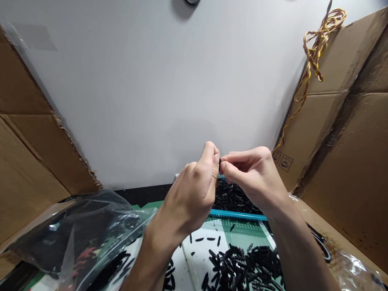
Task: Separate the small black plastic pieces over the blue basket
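Observation:
My left hand (194, 190) is closed, its thumb and curled fingers meeting at the front. My right hand (257, 173) pinches with thumb and forefinger close beside it. Between the two sits a small black piece (220, 164), mostly hidden by the fingers of both hands. Behind and below them, a blue-rimmed basket (239, 215) holds many thin black pieces (233, 198). More slim black pieces (245, 264) lie heaped nearer to me, on a white sheet (198, 258) over a green mat (228, 229). A few lie singly in a row on the sheet.
Cardboard panels stand on the left (33, 133) and right (348, 161), with a grey wall (157, 81) behind. A clear plastic bag (100, 226) lies at left. Twisted yellow-brown wire (318, 48) hangs at upper right. Scissors-like black handles (321, 242) lie at right.

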### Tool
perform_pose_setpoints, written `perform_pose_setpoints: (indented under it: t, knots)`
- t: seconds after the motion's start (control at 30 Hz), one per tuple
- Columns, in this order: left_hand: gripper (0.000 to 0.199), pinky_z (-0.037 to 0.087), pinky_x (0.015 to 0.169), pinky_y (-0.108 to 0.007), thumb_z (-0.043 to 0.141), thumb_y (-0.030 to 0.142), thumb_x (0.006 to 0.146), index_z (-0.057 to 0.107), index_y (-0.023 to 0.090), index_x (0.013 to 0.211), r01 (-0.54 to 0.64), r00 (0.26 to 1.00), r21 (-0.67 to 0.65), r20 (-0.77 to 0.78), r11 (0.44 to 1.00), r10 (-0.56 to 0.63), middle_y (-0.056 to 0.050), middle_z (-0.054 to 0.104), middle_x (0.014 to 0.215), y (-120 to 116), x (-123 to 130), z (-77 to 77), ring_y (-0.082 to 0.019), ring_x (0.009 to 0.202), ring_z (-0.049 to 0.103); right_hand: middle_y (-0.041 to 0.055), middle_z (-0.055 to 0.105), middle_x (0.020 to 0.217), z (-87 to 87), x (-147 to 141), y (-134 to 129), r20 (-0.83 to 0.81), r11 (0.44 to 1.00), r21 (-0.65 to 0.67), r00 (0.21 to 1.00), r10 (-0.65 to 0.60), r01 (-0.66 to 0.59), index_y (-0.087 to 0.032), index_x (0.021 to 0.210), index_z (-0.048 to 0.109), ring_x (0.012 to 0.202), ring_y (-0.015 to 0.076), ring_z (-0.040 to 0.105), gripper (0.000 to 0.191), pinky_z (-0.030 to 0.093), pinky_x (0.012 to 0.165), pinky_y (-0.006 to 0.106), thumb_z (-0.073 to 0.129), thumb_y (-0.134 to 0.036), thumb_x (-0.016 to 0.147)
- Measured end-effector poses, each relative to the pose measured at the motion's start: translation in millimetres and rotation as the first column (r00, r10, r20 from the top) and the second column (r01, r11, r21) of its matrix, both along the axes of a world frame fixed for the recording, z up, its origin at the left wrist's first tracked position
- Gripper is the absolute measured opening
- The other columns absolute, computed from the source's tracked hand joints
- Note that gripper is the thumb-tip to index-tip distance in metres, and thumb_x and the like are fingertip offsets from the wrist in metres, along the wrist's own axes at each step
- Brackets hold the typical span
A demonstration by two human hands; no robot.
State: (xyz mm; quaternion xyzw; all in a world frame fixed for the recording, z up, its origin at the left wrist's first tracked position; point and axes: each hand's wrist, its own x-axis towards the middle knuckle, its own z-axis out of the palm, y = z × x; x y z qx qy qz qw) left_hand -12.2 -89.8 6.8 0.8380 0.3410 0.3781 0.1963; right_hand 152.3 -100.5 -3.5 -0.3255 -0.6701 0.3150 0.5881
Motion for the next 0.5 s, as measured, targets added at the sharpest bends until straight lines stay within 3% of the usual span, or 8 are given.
perform_pose_setpoints:
  t: [0.1, 0.23, 0.5]
  knots:
    - [0.024, 0.022, 0.051, -0.031, 0.031, 0.038, 0.115, 0.034, 0.027, 0.094, -0.047, 0.999, 0.027, 0.004, 0.999, 0.047, 0.007, 0.039, 0.063, -2, 3, -0.5, -0.014, 0.051, 0.033, -0.0052, 0.028, 0.061, -2.0, -9, 0, -0.072, 0.998, 0.027, 0.995, -0.063, 0.065, -0.021, 0.053, 0.052, 0.059, 0.0109, 0.023, 0.034, 0.016, 0.052, 0.031, 0.064, -0.014, 0.083]
    - [0.023, 0.026, 0.052, -0.031, 0.035, 0.038, 0.115, 0.034, 0.027, 0.094, -0.032, 0.997, 0.028, 0.072, 0.999, 0.029, 0.007, 0.042, 0.066, -3, 6, -0.6, -0.014, 0.053, 0.036, -0.0051, 0.032, 0.061, -2.7, -16, -2, -0.117, 0.989, 0.042, 0.984, -0.137, 0.143, -0.02, 0.052, 0.053, 0.058, 0.0104, 0.025, 0.03, 0.017, 0.051, 0.03, 0.064, -0.011, 0.079]
    - [0.035, 0.031, 0.048, -0.023, 0.04, 0.049, 0.114, 0.041, 0.024, 0.091, 0.191, 0.928, -0.186, 0.354, 0.964, -0.116, 0.007, 0.042, 0.069, -5, 8, -2.2, -0.009, 0.056, 0.034, -0.0039, 0.046, 0.059, -1.1, -14, -2, -0.16, 0.992, 0.068, 0.982, -0.097, 0.109, -0.018, 0.056, 0.065, 0.055, 0.0097, 0.037, 0.025, 0.028, 0.049, 0.028, 0.067, -0.01, 0.079]
